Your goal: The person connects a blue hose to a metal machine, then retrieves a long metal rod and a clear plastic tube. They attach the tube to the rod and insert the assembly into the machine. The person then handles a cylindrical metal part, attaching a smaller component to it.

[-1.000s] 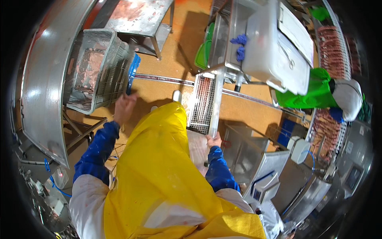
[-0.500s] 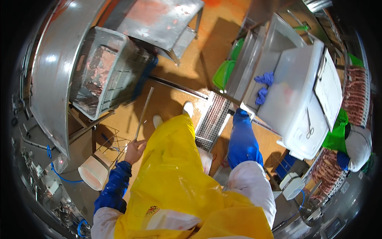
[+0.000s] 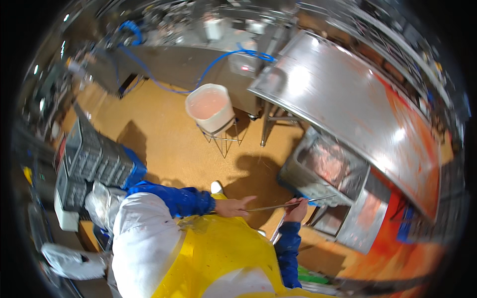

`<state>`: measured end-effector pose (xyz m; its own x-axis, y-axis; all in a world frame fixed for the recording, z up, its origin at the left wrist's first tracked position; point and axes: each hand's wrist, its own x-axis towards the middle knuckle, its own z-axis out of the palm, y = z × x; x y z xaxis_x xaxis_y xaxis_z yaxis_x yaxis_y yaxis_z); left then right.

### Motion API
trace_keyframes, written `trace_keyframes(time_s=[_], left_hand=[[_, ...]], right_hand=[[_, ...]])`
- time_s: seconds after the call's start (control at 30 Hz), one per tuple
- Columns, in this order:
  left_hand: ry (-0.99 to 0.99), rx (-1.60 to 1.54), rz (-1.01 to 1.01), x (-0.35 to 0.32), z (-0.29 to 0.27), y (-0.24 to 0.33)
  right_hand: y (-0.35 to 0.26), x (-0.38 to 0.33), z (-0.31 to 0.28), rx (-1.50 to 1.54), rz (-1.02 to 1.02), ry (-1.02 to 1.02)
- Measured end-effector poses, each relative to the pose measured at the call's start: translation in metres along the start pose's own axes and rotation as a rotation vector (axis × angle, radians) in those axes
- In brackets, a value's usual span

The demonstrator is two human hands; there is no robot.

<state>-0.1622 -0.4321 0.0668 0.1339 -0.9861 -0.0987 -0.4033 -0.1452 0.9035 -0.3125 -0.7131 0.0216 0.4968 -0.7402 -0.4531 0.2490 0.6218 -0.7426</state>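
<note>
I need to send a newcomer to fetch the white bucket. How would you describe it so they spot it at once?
Start at the long curved steel table on the right and go to its left end. There, on the tan floor, a thin wire stand holds the white bucket. It is the only round, open-topped container, pale pink inside, unlike the boxy grey crates further left.
</note>
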Motion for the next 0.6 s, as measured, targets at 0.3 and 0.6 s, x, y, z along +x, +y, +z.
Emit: trace_keyframes(time_s=[0.3,0.6], left_hand=[[0.611,-0.259,-0.471,-0.205,-0.143,-0.076],[1.191,-0.589,-0.668,-0.326,-0.221,-0.144]], right_hand=[[0.129,0.055,0.341,-0.67,0.374,-0.687],[0.313,0.169,0.561,-1.679,-0.861,-0.798]])
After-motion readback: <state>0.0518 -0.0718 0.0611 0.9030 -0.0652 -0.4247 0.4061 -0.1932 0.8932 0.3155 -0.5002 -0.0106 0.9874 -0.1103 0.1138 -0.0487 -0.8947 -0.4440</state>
